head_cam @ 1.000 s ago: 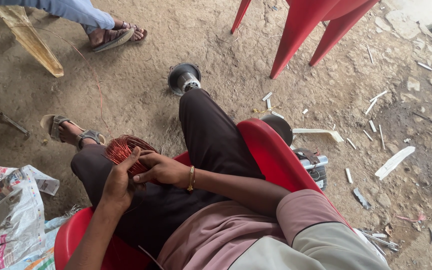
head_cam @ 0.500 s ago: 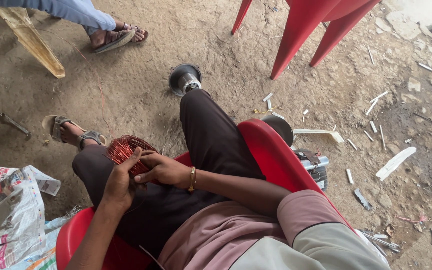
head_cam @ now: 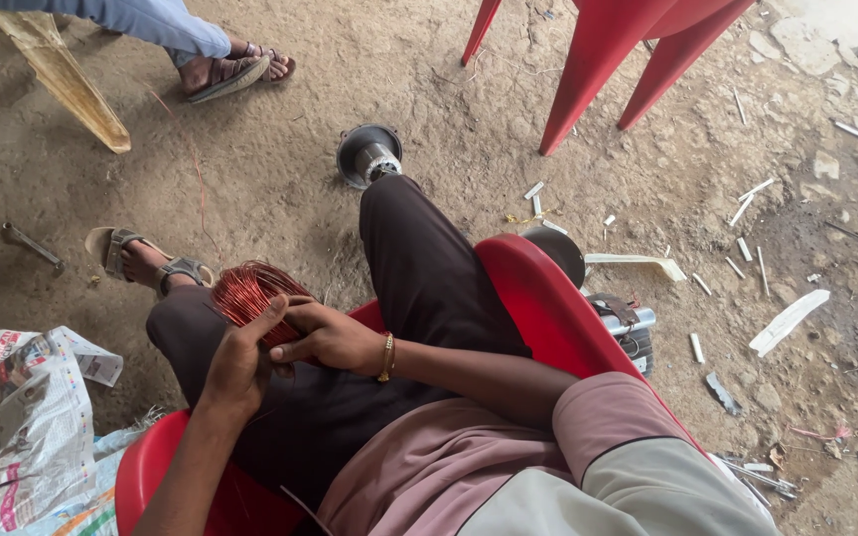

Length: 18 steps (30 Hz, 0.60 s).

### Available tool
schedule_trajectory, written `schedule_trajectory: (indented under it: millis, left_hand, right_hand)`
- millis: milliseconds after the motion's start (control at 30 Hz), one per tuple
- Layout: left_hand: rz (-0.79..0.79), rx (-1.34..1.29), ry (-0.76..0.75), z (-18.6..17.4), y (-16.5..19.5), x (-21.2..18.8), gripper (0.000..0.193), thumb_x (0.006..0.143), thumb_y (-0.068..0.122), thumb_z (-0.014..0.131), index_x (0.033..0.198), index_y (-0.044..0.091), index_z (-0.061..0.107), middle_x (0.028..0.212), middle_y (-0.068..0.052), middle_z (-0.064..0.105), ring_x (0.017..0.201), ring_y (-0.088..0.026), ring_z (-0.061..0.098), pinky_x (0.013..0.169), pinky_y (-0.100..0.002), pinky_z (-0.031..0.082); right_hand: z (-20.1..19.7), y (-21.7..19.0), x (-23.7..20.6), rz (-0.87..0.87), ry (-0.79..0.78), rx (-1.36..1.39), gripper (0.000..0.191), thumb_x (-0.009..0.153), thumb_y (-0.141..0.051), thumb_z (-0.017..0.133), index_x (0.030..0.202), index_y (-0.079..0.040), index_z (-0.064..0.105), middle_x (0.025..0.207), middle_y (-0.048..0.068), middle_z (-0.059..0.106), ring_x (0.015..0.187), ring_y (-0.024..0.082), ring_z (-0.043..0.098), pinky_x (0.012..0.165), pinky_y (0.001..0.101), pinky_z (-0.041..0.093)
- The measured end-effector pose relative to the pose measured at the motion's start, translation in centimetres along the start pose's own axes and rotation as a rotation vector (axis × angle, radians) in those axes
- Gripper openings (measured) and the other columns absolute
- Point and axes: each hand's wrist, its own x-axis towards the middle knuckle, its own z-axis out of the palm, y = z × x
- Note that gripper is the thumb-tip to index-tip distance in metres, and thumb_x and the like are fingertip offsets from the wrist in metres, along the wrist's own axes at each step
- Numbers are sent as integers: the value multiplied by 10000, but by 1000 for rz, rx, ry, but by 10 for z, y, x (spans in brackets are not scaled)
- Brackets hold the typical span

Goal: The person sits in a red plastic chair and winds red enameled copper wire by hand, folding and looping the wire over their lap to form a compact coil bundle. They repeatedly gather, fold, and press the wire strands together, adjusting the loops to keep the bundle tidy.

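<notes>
In the head view, the person is sitting in a red plastic chair (head_cam: 538, 298) and is looking down at the lap. The left hand (head_cam: 240, 359) is curling around the near side of a coil of copper wire (head_cam: 250, 293), with its fingers closed on the rim. The right hand (head_cam: 335, 337) is lying against the coil from the right side, with fingers half bent and touching the wire strands; a gold bangle (head_cam: 386, 357) is sitting on that wrist. The coil is resting on the left thigh, above the dark trousers, just near the knee. On the dirt floor (head_cam: 280, 169), a round metal motor part (head_cam: 367, 155) is lying just beyond the right knee. Crumpled newspaper (head_cam: 17, 417) is lying at the left of the chair. Another person's sandalled foot (head_cam: 235, 69) is showing at the top, and red chair legs (head_cam: 598, 60) are standing well apart at the upper right.
</notes>
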Motion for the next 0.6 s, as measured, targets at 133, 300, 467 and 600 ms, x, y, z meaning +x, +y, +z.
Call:
schedule_trajectory:
  millis: [133, 300, 467, 600]
  left_hand:
    - [0, 30, -49, 0, 3, -1, 314, 972, 307, 623, 1102, 42, 732, 838, -55, 698, 595, -118, 615, 467, -255, 462]
    - [11, 67, -52, -9, 4, 2, 304, 979, 299, 639, 1038, 9, 710, 804, -93, 681, 577, -162, 610, 463, -288, 469]
    - [-37, 19, -94, -14, 2, 3, 305, 980, 307, 636, 1013, 12, 703, 798, -93, 680, 582, -165, 618, 464, -298, 472]
    - [-48, 7, -139, -15, 10, -2, 305, 997, 297, 619, 1041, 6, 700, 830, -81, 677, 634, -152, 621, 500, -287, 478]
  right_hand:
    - [1, -10, -4, 14, -25, 10, 192, 1012, -107, 713, 1087, 58, 650, 1041, 41, 606, 900, 138, 653, 813, 318, 526]
    - [4, -18, -3, 21, -60, 205, 241, 969, -112, 704, 1168, -11, 614, 950, 25, 631, 842, 116, 654, 833, 299, 533]
    - [5, -18, -3, 11, -41, 67, 175, 1001, -69, 717, 1109, 49, 646, 959, 32, 664, 908, 116, 669, 927, 298, 527]
    - [4, -17, -2, 24, -75, 75, 188, 1001, -84, 703, 1132, 45, 661, 970, 46, 707, 948, 117, 694, 948, 293, 533]
